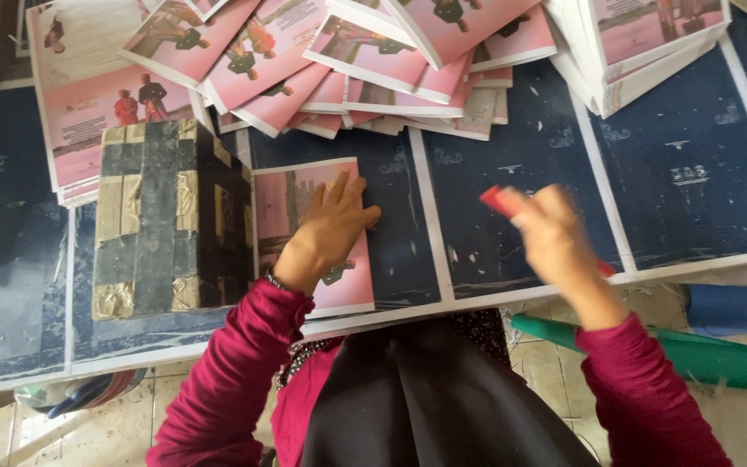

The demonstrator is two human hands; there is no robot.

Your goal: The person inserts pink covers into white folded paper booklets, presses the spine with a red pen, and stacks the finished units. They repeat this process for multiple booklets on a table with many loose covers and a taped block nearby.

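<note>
**binderyrookie:** So here's my setup. Left hand [332,227] lies flat, fingers spread, pressing on a thin pink-covered booklet [304,195] that sits at the near edge of the dark blue printed sheets covering the table [512,156]. Right hand [551,232] hovers just right of it, closed around a small red flat tool [494,199]. It's blurred, so I can't tell what kind of tool it is. Any tips for this bit?

**foldmaster_k:** Looks decent. I'd keep that left palm planted so the booklet can't skate on the glossy sheet under it. Your fingers are over the upper middle of the cover; I'd guess the near corner could lift if you drag the tool hard, so maybe slide the hand closer to wherever the tool lands.

**binderyrookie:** The dark block wrapped in brown and black tape [170,216] sits just left of the booklet, nearly touching it.

**foldmaster_k:** Handy as a stop, probably. Butt the booklet's left edge against it and it stays square. Also watch the far side: that fanned heap of pink booklets [339,60] overhangs close to your working spot, and the white-edged stack [641,52] far right leans. A bump might slide them onto the one you're pressing.
</note>
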